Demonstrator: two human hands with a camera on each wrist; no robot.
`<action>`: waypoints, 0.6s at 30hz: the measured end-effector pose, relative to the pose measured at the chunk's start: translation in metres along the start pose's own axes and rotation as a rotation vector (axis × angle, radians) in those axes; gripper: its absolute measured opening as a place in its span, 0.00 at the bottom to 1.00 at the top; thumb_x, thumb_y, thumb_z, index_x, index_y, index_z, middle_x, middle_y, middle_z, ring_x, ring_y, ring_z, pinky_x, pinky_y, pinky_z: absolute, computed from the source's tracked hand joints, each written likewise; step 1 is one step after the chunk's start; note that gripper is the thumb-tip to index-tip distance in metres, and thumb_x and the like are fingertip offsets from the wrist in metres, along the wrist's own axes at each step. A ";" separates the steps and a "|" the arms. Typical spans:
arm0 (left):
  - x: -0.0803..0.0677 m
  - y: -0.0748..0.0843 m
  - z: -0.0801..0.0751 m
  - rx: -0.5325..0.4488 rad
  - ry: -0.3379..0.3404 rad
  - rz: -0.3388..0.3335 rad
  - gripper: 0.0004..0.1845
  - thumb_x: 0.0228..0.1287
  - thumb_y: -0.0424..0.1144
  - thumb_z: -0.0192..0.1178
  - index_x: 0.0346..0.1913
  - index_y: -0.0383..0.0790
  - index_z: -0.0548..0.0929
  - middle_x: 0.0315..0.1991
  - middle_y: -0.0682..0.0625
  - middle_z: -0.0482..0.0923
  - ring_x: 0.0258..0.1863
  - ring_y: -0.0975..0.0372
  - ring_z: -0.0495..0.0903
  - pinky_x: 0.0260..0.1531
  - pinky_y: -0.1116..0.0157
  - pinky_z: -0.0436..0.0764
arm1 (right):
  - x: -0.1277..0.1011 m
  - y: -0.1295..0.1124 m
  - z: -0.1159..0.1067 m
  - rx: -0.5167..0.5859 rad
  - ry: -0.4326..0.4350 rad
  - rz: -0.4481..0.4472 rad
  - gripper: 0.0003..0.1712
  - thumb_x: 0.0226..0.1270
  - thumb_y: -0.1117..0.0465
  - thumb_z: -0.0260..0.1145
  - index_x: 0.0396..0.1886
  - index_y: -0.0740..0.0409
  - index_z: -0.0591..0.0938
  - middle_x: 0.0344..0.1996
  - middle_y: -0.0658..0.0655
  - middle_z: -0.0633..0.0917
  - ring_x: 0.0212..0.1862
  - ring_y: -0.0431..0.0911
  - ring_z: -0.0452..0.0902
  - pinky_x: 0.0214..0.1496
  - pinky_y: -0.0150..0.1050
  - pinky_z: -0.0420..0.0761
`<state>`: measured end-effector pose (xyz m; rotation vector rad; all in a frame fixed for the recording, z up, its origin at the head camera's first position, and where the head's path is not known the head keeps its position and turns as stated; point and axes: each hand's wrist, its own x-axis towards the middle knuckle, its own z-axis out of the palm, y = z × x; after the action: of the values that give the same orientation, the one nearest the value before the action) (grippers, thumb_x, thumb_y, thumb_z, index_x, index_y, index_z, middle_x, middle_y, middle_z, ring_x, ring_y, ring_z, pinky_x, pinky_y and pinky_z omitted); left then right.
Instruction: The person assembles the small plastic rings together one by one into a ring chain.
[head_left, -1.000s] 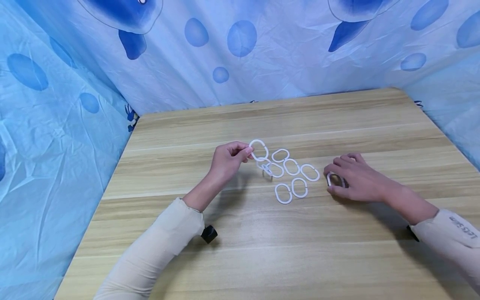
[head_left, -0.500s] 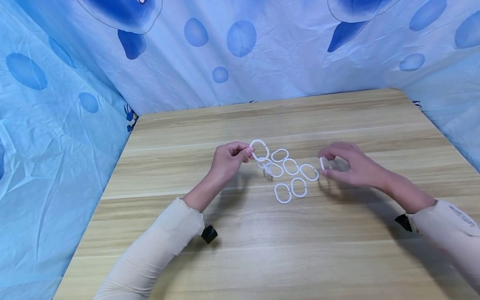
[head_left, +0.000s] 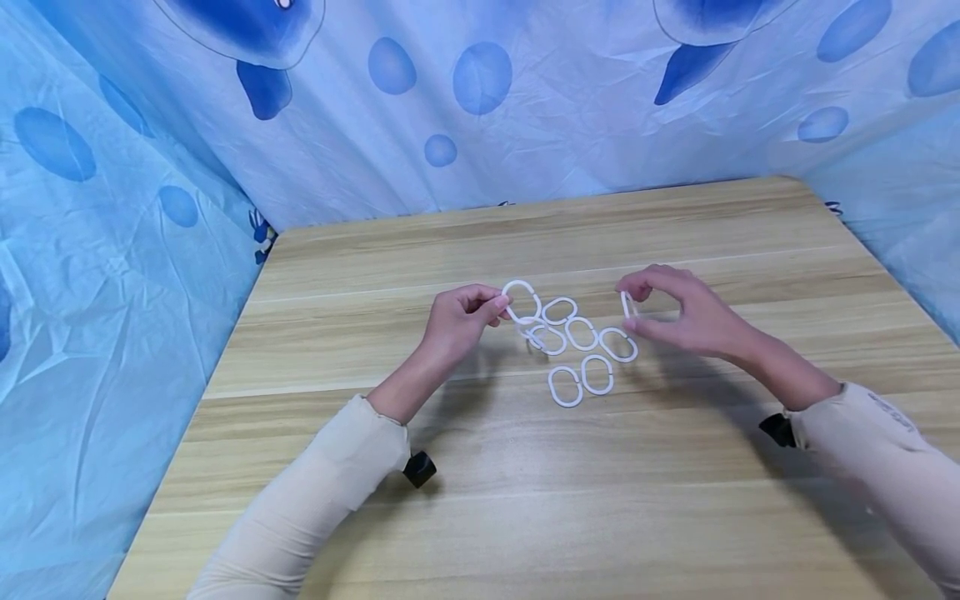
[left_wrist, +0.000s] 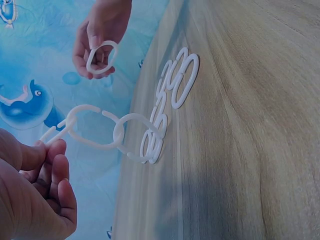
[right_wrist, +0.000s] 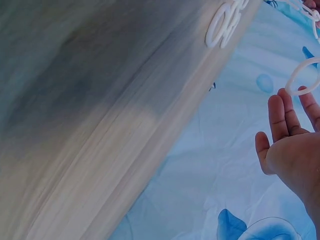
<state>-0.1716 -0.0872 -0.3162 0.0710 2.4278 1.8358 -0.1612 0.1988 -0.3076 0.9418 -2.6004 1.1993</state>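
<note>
My left hand (head_left: 459, 321) pinches the end of a short chain of white plastic shower curtain rings between thumb and fingers. Its end ring (head_left: 537, 300) is raised off the wood, and in the left wrist view the linked rings (left_wrist: 96, 146) slope down to the table. To the right, my right hand (head_left: 693, 315) holds up a single white shower curtain ring (head_left: 625, 305) between thumb and fingertips. That ring (left_wrist: 117, 51) shows its full oval in the left wrist view, apart from the chain. Each oval has a small gap in its side.
Several loose white rings (head_left: 612, 377) lie flat on the wooden table (head_left: 525, 500) between the hands. A blue patterned curtain (head_left: 570, 125) hangs behind the table and along its sides. Black wrist cameras (head_left: 420, 469) sit under both sleeves.
My right hand has picked a ring up off the table and carried it left and away from me, toward the chain. The left hand has stayed almost still with its chain.
</note>
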 end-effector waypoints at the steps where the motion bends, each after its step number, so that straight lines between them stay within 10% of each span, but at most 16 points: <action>1: 0.002 -0.003 0.000 -0.002 -0.002 -0.001 0.10 0.54 0.41 0.61 0.33 0.37 0.82 0.27 0.45 0.81 0.28 0.59 0.77 0.25 0.69 0.72 | 0.001 0.000 0.000 0.012 -0.002 0.015 0.21 0.46 0.67 0.69 0.44 0.55 0.76 0.35 0.58 0.78 0.40 0.48 0.68 0.43 0.33 0.61; 18: 0.000 0.001 0.004 0.015 -0.011 0.010 0.10 0.55 0.40 0.60 0.34 0.36 0.82 0.27 0.45 0.81 0.28 0.58 0.76 0.26 0.69 0.71 | 0.023 -0.007 0.010 0.196 -0.022 0.114 0.18 0.53 0.62 0.65 0.46 0.53 0.75 0.35 0.55 0.76 0.43 0.50 0.69 0.53 0.47 0.57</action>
<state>-0.1716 -0.0834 -0.3163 0.0941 2.4379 1.8167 -0.1740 0.1763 -0.3015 0.8529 -2.6220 1.5037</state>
